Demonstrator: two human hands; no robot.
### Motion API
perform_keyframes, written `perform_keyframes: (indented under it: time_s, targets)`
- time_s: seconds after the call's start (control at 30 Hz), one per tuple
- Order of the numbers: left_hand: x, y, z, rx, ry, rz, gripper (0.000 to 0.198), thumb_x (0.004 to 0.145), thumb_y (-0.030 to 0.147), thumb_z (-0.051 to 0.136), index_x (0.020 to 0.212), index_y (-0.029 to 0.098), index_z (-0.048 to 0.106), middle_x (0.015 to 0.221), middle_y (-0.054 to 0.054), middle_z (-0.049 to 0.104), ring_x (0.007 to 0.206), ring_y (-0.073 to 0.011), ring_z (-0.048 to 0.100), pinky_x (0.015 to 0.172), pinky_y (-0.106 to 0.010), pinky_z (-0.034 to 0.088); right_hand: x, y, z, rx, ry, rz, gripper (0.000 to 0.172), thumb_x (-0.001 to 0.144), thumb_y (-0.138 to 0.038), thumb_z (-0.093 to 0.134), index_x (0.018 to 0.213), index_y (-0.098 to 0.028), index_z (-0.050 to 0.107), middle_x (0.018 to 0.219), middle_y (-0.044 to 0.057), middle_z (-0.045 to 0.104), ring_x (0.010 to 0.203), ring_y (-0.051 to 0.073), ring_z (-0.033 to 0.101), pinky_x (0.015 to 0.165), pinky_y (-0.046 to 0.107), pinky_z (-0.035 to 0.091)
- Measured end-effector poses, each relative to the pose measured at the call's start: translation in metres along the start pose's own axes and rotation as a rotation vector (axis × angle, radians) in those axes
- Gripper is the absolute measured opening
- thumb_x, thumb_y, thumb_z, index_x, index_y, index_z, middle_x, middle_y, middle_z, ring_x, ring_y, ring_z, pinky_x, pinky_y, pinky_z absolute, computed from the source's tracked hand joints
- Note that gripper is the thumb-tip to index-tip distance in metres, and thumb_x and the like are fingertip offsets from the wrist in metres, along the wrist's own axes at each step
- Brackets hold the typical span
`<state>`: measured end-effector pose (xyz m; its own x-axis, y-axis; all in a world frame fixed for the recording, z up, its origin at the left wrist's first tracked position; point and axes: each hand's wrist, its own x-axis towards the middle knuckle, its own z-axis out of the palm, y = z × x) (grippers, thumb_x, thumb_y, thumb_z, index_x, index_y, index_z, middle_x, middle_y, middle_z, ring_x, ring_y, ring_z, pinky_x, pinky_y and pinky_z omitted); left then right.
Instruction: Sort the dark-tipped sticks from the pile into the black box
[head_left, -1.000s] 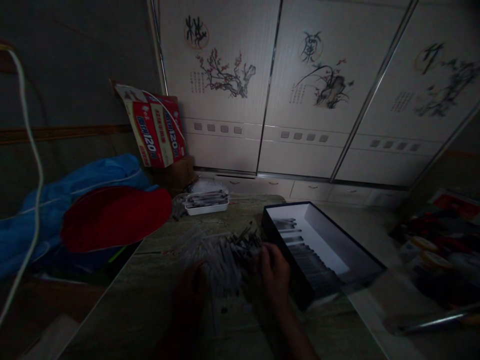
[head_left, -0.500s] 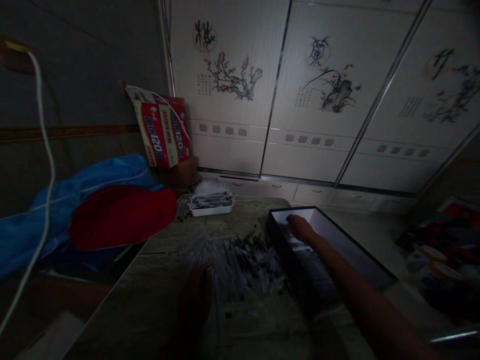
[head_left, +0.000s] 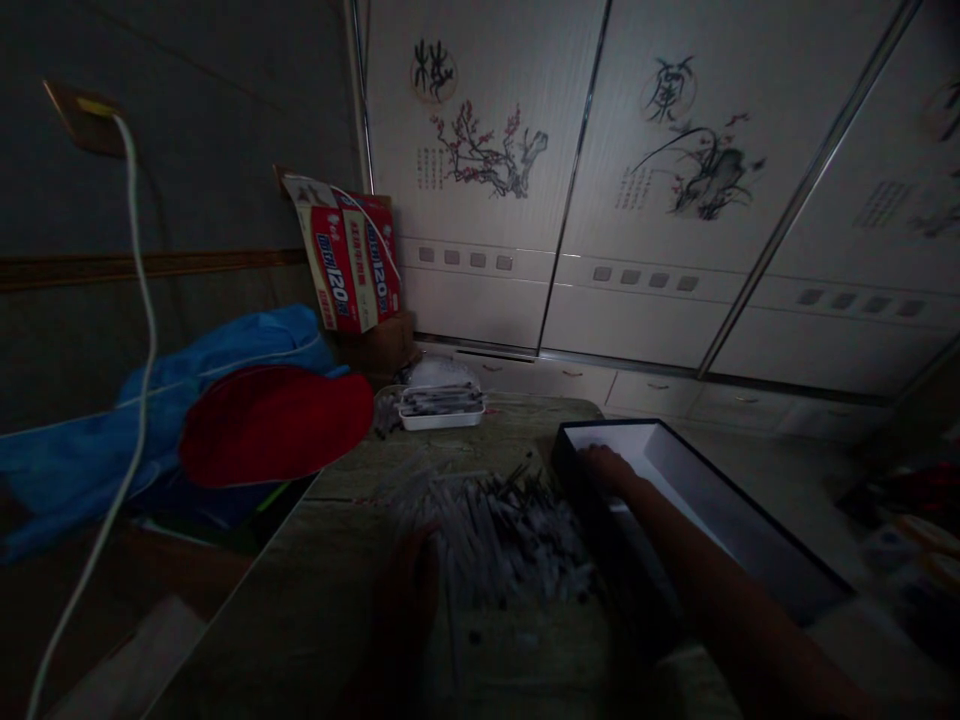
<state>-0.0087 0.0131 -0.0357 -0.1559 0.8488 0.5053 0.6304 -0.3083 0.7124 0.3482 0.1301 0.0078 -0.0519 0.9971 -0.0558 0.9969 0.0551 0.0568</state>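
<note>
A heap of slim, pale, pen-like pieces with dark ends (head_left: 499, 530) lies spread on the wooden table (head_left: 322, 570). At the heap's left edge is my left hand (head_left: 409, 585), in deep shadow, its fingers curled; whatever they hold is too dark to make out. My right hand (head_left: 609, 470) reaches into the far left part of a long dark box with a white inside (head_left: 675, 450). Its fingers are bent together and point down, with the tips hidden. Below my right forearm, pale pieces in the box show only faintly.
Behind the heap stands a white tray (head_left: 442, 421) filled with similar slim pieces, with a clear plastic bag (head_left: 444, 371) behind it. Blue cloth (head_left: 255, 340) and a red oval item (head_left: 277, 425) lie at the left. A white cable (head_left: 139, 260) hangs there. A red carton (head_left: 352, 265) stands farther back.
The view has swung, so the scene sits farther right. My right hand has sunk lower into the box. My left hand stays beside the heap.
</note>
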Motion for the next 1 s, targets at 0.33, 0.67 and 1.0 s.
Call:
perform_keyframes:
  time_s: [0.33, 0.67, 1.0]
  targets:
    - [0.000, -0.005, 0.003, -0.007, 0.007, 0.042, 0.030, 0.085, 0.034, 0.044, 0.095, 0.020, 0.068, 0.092, -0.007, 0.074, 0.086, -0.0205, 0.069, 0.079, -0.032, 0.054, -0.026, 0.002, -0.035, 0.175, 0.108, 0.033, 0.002, 0.078, -0.011, 0.068, 0.078, -0.013, 0.067, 0.084, 0.005, 0.070, 0.083, 0.018, 0.065, 0.076, 0.030, 0.049]
    - [-0.001, 0.004, 0.004, -0.087, -0.040, 0.063, 0.030, 0.083, 0.037, 0.048, 0.096, 0.020, 0.069, 0.091, -0.007, 0.074, 0.083, -0.0204, 0.069, 0.077, -0.032, 0.055, -0.100, -0.053, -0.095, 1.222, 0.805, 0.032, 0.025, 0.075, -0.036, 0.066, 0.091, -0.019, 0.056, 0.087, 0.004, 0.068, 0.075, 0.020, 0.067, 0.068, 0.032, 0.053]
    - [0.011, 0.018, -0.003, -0.603, -0.346, -0.333, 0.044, 0.075, 0.049, 0.058, 0.103, 0.017, 0.065, 0.065, -0.001, 0.068, 0.051, -0.0159, 0.060, 0.053, -0.029, 0.050, -0.133, -0.206, -0.006, 1.738, 0.338, 0.138, 0.028, 0.067, -0.038, 0.074, 0.076, -0.015, 0.061, 0.066, 0.002, 0.068, 0.059, 0.016, 0.064, 0.053, 0.023, 0.047]
